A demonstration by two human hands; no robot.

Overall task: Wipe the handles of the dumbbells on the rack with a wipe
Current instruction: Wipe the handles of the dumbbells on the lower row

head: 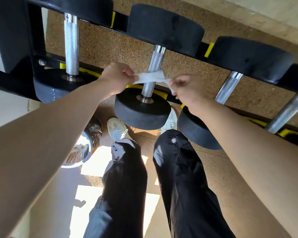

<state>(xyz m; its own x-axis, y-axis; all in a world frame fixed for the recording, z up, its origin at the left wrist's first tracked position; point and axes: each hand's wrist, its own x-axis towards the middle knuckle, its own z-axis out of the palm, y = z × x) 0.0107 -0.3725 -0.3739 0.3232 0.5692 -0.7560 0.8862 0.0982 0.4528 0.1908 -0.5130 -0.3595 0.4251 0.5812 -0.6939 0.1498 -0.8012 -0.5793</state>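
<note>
A white wipe (pixel 151 77) is stretched across the knurled steel handle (pixel 156 61) of the middle dumbbell on the black rack (pixel 203 48). My left hand (pixel 118 78) pinches the wipe's left end. My right hand (pixel 187 91) pinches its right end, just right of the handle. The wipe lies against the handle's lower half, above the near black weight head (pixel 142 109). Another dumbbell handle (pixel 71 43) stands to the left. Two more handles (pixel 228 88) (pixel 287 112) lie to the right.
A chrome bin with a plastic liner (pixel 86 141) stands on the floor at the left, by my white shoes (pixel 117 129). My legs in dark trousers (pixel 127 186) fill the lower middle. Yellow pads (pixel 208 49) mark the rack rails. Cork-like flooring (pixel 110 43) lies beneath.
</note>
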